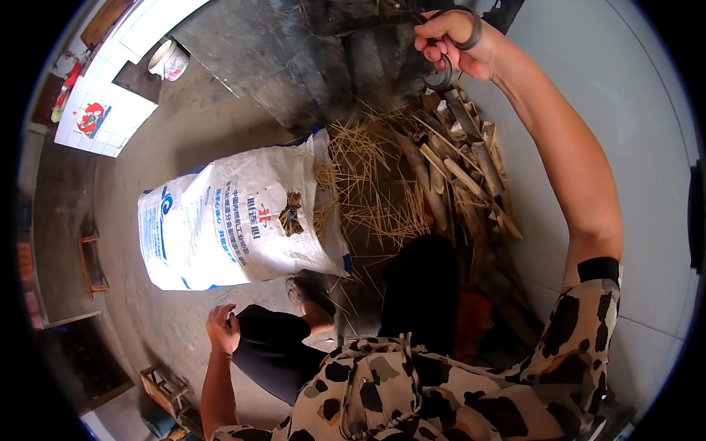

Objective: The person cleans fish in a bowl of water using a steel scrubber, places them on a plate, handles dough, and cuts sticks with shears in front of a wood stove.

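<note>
My right hand (450,45) is raised at the top right, closed around the looped handles of dark metal fire tongs (439,76). The far end of the tongs is hard to make out against the dark sooty surface. My left hand (223,328) is beside my left knee, fingers loosely bent and apart from the thumb, with nothing visible in it. In front of my legs lies a white woven sack (220,213) with blue and red print and a hole in its side. Thin dry straw (375,176) spills from its open mouth onto the floor.
Split firewood (463,162) is piled against the pale tiled wall (654,220) on the right. A dark, sooty surface (294,59) stands ahead. To the left are a white bucket (169,61), a tiled counter (125,121) and a wooden stool (165,389).
</note>
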A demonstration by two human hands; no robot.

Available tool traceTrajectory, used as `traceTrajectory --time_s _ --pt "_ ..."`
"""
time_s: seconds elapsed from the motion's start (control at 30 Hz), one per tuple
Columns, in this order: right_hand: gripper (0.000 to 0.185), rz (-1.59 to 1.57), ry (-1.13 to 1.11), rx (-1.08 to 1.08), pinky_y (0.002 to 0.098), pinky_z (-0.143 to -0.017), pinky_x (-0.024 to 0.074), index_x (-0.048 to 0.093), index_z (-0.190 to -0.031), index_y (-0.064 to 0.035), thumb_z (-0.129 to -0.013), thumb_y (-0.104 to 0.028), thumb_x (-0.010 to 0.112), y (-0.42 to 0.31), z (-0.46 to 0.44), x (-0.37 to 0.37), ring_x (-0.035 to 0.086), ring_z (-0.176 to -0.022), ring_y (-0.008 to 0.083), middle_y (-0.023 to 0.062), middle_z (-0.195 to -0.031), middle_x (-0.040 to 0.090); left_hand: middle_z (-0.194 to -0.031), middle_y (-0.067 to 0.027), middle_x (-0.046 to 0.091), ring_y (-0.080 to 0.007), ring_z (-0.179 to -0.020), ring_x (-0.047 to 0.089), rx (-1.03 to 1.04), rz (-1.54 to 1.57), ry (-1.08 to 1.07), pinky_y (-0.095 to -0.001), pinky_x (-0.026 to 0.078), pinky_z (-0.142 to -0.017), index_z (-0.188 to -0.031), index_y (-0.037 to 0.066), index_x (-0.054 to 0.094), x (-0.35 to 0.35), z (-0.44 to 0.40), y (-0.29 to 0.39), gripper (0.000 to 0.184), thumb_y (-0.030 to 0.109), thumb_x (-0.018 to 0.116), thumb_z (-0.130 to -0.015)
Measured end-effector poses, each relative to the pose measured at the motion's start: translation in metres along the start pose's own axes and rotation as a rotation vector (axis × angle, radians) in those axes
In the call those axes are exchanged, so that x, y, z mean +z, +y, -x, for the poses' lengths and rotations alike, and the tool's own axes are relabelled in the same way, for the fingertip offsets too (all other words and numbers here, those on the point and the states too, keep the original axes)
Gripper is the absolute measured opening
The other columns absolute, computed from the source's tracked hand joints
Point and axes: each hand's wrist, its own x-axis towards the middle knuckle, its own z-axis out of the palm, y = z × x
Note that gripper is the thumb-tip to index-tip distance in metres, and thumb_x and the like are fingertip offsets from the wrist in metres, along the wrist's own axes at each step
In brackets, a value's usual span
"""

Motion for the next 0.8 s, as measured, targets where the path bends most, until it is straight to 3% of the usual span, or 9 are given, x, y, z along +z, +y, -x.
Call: traceTrajectory --time_s 0.03,0.07,0.13,0.2,0.33,0.57,0.7,0.73,0.8 --pt "0.017 0.086 0.002 0.007 0.0291 -0.054 0.0468 0.057 -0.078 -0.0041 -0.085 -0.018 0.064 0.007 -0.017 -0.008 0.054 -0.060 0.0114 0.0103 -0.087 0.064 -0.086 -0.0143 0.064 -0.0358 -0.080 0.060 -0.002 0.003 0.001 -0.0431 0.050 -0.072 -0.092 0.007 0.064 -0.001 0.001 0.001 0.021 0.000 0.056 -0.075" --pt "0.029 0.181 0.047 0.007 0.0329 -0.061 0.0528 0.056 -0.108 -0.0004 -0.084 -0.014 0.064 0.019 -0.041 -0.023 0.062 -0.071 0.0172 0.0117 -0.091 0.064 -0.086 -0.0144 0.064 -0.0358 -0.080 0.061 -0.004 0.008 0.002 -0.0430 0.050 -0.072 -0.092 0.007 0.064 -0.002 0.003 0.002 0.020 0.000 0.056 -0.075" --pt "0.010 0.263 0.128 0.060 0.0336 -0.051 0.0463 0.061 -0.082 -0.0011 -0.079 -0.011 0.063 0.011 -0.056 -0.015 0.058 -0.057 0.0185 0.0102 -0.070 0.062 -0.086 -0.0144 0.064 -0.0357 -0.080 0.060 -0.007 0.032 -0.003 -0.0430 0.050 -0.072 -0.092 0.006 0.064 -0.002 0.003 -0.002 0.021 -0.002 0.056 -0.074" --pt "0.022 0.474 0.263 0.107 0.0356 -0.037 0.0371 0.057 -0.054 -0.0024 -0.075 -0.007 0.062 -0.015 -0.061 0.003 0.051 -0.041 0.0198 0.0100 -0.050 0.055 -0.086 -0.0142 0.064 -0.0355 -0.079 0.060 -0.006 0.037 -0.002 -0.0430 0.049 -0.071 -0.092 0.007 0.064 -0.003 0.005 -0.002 0.021 -0.002 0.056 -0.074" --pt "0.018 0.216 0.245 -0.069 0.0352 -0.036 0.0351 0.061 -0.065 -0.0012 -0.081 -0.008 0.057 0.023 -0.142 -0.033 0.048 -0.037 0.0215 0.0119 -0.050 0.053 -0.085 -0.0139 0.063 -0.0351 -0.079 0.060 -0.025 0.030 -0.015 -0.0431 0.049 -0.071 -0.093 0.007 0.064 -0.002 0.008 -0.007 0.023 -0.002 0.056 -0.074" --pt "0.017 0.429 0.439 -0.034 0.0361 -0.038 0.0418 0.064 -0.068 -0.0012 -0.082 -0.003 0.055 -0.004 -0.158 -0.035 0.052 -0.039 0.0235 0.0103 -0.051 0.054 -0.087 -0.0144 0.064 -0.0357 -0.081 0.060 -0.103 0.038 -0.061 -0.0436 0.049 -0.074 -0.093 0.007 0.064 -0.004 0.010 -0.010 0.023 -0.002 0.056 -0.074" --pt "0.047 0.186 0.365 0.082 0.0449 -0.051 0.0542 0.058 -0.122 -0.0040 -0.076 0.005 0.056 0.006 -0.150 -0.046 0.064 -0.063 0.0274 0.0140 -0.078 0.062 -0.088 -0.0147 0.064 -0.0362 -0.082 0.060 -0.099 0.030 -0.073 -0.0440 0.049 -0.074 -0.093 0.006 0.065 -0.004 0.008 -0.011 0.023 -0.001 0.056 -0.074" --pt "0.067 0.213 0.326 0.129 0.0522 -0.058 0.0558 0.043 -0.140 -0.0110 -0.077 0.007 0.057 0.009 -0.143 -0.044 0.065 -0.080 0.0300 0.0147 -0.091 0.062 -0.088 -0.0148 0.064 -0.0362 -0.082 0.060 -0.096 0.025 -0.075 -0.0438 0.050 -0.074 -0.093 0.006 0.065 -0.004 0.007 -0.011 0.023 -0.001 0.056 -0.074" --pt "0.058 0.097 0.321 0.181 0.0500 -0.063 0.0569 0.047 -0.135 -0.0069 -0.079 0.004 0.056 0.015 -0.112 -0.040 0.065 -0.083 0.0292 0.0143 -0.091 0.063 -0.088 -0.0150 0.064 -0.0361 -0.082 0.060 -0.090 0.018 -0.073 -0.0434 0.050 -0.074 -0.093 0.006 0.065 -0.002 0.004 -0.011 0.022 -0.001 0.056 -0.074"
